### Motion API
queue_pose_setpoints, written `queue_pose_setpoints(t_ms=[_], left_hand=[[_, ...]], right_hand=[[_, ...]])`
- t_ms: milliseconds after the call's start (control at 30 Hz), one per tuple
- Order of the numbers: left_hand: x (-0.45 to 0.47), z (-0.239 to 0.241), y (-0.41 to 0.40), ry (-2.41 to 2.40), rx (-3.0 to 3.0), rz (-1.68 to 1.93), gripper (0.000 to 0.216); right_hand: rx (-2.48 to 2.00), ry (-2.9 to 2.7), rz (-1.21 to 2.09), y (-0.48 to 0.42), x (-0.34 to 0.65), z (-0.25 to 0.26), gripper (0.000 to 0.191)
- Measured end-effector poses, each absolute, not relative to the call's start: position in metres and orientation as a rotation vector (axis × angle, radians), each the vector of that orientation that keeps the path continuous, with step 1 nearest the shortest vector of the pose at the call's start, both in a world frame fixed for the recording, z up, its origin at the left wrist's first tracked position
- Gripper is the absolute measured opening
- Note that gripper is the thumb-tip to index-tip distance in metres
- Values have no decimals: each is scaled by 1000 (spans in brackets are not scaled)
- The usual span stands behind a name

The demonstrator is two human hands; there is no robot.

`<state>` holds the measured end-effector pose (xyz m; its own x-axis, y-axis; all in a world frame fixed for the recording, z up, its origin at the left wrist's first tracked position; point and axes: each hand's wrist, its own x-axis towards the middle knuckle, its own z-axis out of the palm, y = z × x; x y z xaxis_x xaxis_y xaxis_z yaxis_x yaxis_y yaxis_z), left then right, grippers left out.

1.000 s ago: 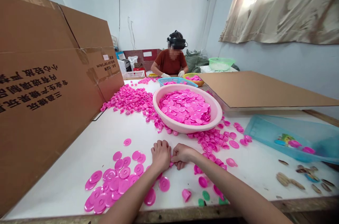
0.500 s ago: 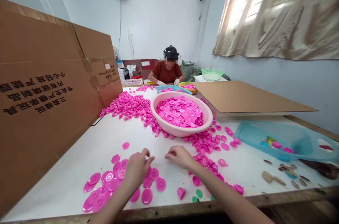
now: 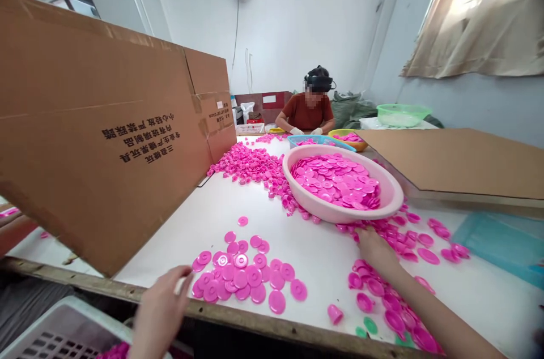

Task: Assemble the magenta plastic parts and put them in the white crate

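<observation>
My left hand (image 3: 164, 299) is over the table's front edge, left of a spread of flat pink plastic discs (image 3: 240, 278). Its thumb and forefinger look apart, and nothing shows between them, though the hand is slightly blurred. At the front right rim of the pink basin (image 3: 314, 210), my right hand (image 3: 376, 248) reaches into loose small pink plastic cups (image 3: 399, 240). Its fingers are closed at a pink cup (image 3: 353, 230), with the fingertips partly hidden. More pink discs (image 3: 335, 180) fill the basin.
A large cardboard box (image 3: 106, 121) stands at left; a cardboard sheet (image 3: 459, 161) lies at right above a blue tray (image 3: 501, 243). Below the edge, a white basket (image 3: 63, 325) holds pink pieces. A co-worker (image 3: 310, 110) sits opposite, behind a blue basket (image 3: 323, 141).
My hands have parted from the middle of the table. The left has gone left to the table's edge, the right forward to the cups by the basin. The view has turned left.
</observation>
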<state>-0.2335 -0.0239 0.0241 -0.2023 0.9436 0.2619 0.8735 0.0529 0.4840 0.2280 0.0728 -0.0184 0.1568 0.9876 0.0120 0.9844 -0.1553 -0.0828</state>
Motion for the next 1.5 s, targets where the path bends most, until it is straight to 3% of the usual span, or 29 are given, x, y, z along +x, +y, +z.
queue_pose_setpoints(t_ms=[100, 300, 433, 600, 800, 1033, 1233, 1500], left_hand=[[-161, 16, 32, 1792, 2034, 718, 28], [-105, -19, 94, 1810, 2054, 454, 25], [-110, -30, 98, 1734, 2079, 505, 22], [-113, -28, 98, 1699, 1986, 608, 27], [-104, -20, 95, 1545, 1949, 871, 21], [-47, 1, 105, 1293, 1702, 1103, 29], [-22, -13, 102, 1252, 1572, 1133, 26], [-23, -20, 95, 1133, 1493, 1005, 27]], right_hand=[[-2361, -1967, 4, 74, 220, -13, 35], [-2335, -1955, -124, 71, 215, -21, 24], [-2257, -1875, -28, 77, 227, -29, 19], [-2209, -1756, 66, 82, 240, -29, 36], [-1894, -1807, 227, 75, 198, -18, 26], [-1446, -1545, 904, 84, 131, -34, 29], [-1347, -1614, 879, 73, 132, -51, 24], [-1432, -1499, 810, 74, 148, -33, 26]])
